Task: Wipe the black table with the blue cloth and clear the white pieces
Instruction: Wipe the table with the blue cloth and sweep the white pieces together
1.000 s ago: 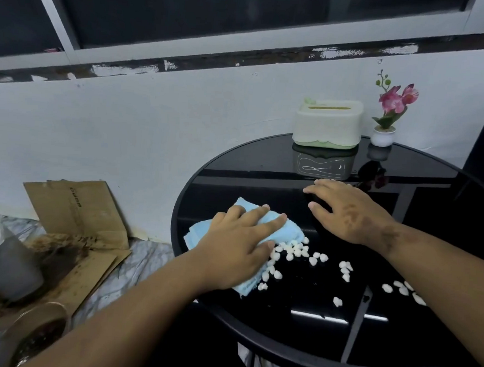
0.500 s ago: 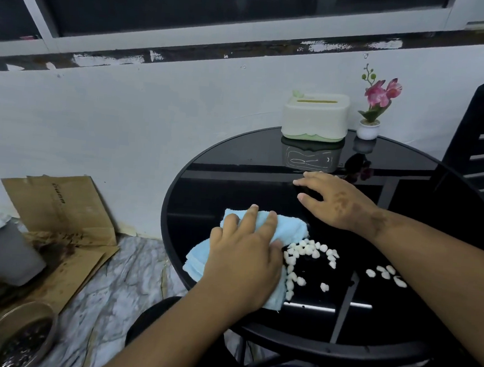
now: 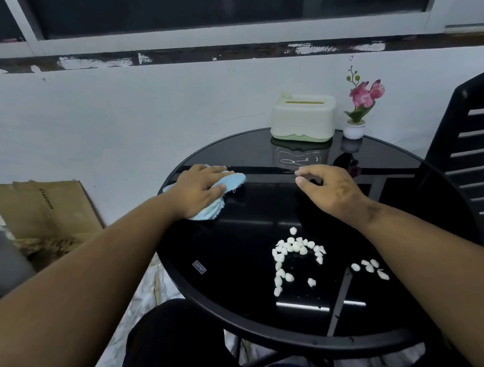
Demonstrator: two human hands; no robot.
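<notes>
At the far left rim of the black table (image 3: 229,271), the left hand (image 3: 198,190) lies flat on the blue cloth (image 3: 231,182), palm down and fingers spread over it, pressing rather than gripping, with the cloth bunched beneath and poking out at the fingertips and the wrist side. The right hand (image 3: 332,189) hovers or rests near the middle of the glass, empty, fingers loosely curled with thumb and forefinger apart. The white pieces (image 3: 298,247) sit well clear of the cloth, a loose arc toward the near right, plus a small cluster (image 3: 371,268) further right and a few strays closer to the person. To do this stroke well, the judgement is that the cloth wants steady flat pressure and a sweep inward from the rim, herding pieces into one heap rather than flicking them off the edge. Watch that glossy top: pieces look likely to skid. At the back stand a pale tissue box (image 3: 302,117) and a small potted flower (image 3: 355,116), both out of the wiping path for now. A black chair (image 3: 479,137) crowds the right side, and cardboard (image 3: 41,206) lies on the floor to the left.
</notes>
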